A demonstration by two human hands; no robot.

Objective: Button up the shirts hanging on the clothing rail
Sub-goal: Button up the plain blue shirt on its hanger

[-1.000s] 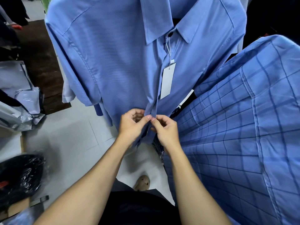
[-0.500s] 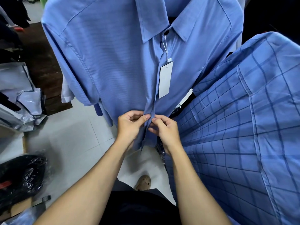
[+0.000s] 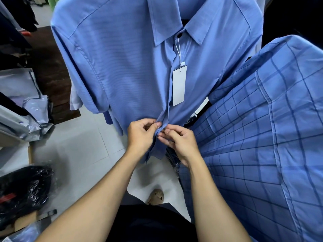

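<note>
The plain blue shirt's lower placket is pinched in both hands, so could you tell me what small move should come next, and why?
Probably push the button through its hole. The left hand and right hand both pinch the placket low on the plain blue shirt, fingertips meeting; the button itself is hidden, so I cannot confirm that it is not through yet.

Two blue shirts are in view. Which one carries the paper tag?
The plain blue shirt, the one both hands are working on; its white tag hangs by the placket. The checked shirt shows none.

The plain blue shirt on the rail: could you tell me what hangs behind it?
Behind the plain blue shirt, a white garment's sleeve peeks out below its short sleeve, and dark fabric shows past its other shoulder. The rest of both, the hanger and the rail are covered.
</note>
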